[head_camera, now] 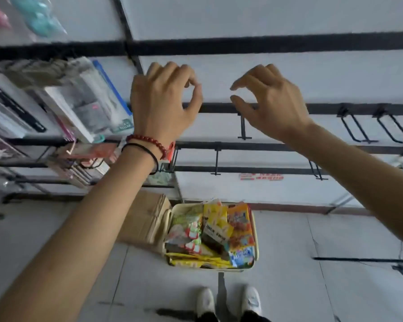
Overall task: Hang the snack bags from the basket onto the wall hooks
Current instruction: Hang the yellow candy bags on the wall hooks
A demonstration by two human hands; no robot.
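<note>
Reaching empty hands (165, 101) (269, 101) toward hooks (243, 126).

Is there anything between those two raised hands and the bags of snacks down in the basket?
Nothing visible. The left hand and right hand are raised and empty by the wall rails, and the snack bags lie uncovered in the open-topped basket on the floor below them.

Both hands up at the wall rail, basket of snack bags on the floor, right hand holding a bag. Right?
Not quite: in the head view the right hand holds nothing, same as the left hand. The basket of snack bags is on the floor.
</note>
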